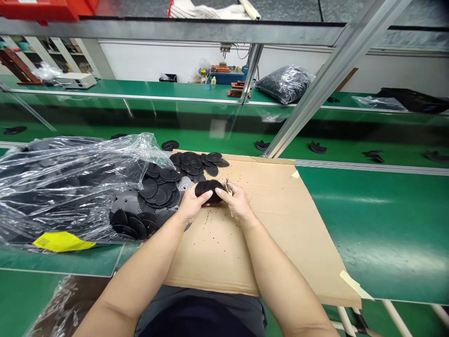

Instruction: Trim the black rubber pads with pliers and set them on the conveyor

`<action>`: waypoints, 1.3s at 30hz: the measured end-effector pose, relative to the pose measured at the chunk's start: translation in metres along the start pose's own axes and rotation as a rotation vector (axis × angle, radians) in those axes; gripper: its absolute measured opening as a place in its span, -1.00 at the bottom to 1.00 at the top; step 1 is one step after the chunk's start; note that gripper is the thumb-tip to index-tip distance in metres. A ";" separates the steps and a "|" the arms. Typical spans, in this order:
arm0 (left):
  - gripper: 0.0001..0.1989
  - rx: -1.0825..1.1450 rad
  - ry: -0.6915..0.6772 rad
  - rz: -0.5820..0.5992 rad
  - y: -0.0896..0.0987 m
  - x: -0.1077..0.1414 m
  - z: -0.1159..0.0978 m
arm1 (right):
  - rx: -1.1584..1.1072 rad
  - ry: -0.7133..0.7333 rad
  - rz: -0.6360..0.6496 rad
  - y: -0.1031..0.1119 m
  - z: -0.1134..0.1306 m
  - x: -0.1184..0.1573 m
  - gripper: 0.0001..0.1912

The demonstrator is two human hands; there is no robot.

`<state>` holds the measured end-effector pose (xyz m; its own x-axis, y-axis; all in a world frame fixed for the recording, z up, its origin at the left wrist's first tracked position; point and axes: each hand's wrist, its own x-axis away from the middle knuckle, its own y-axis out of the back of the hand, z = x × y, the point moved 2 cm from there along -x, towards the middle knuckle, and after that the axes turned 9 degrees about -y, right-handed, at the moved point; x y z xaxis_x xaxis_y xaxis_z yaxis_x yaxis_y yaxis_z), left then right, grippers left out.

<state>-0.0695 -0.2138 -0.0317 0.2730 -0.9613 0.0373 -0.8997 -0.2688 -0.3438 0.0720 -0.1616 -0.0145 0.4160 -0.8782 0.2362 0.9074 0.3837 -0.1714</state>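
Several round black discs (209, 189) are held fanned out between both hands above the cardboard sheet (280, 224). My left hand (192, 202) grips their left side, thumb on top. At their right edge my right hand (236, 201) presses its thumb on the discs and also has a small metal-tipped tool (228, 187) in its fingers. Behind the hands lies a loose heap of black discs (191, 161). More discs (159, 192) spill from a clear plastic bag (77, 182) on the left. Tiny dark scraps dot the cardboard.
A metal post (336, 70) slants up at the right. Beyond the cardboard runs a green conveyor surface (224, 135) with scattered black parts (317, 148). A yellow tag (63, 241) lies on the bag. A red bin (49, 9) and white gloves (206, 10) rest on the overhead shelf.
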 end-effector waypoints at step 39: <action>-0.47 0.175 0.067 -0.026 -0.005 -0.002 -0.008 | 0.134 0.105 -0.123 -0.014 -0.001 0.007 -0.63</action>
<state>-0.0682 -0.2109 -0.0222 0.2671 -0.9575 0.1086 -0.8181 -0.2849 -0.4996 0.0621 -0.1732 -0.0116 0.2994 -0.9430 0.1451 0.9537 0.3003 -0.0166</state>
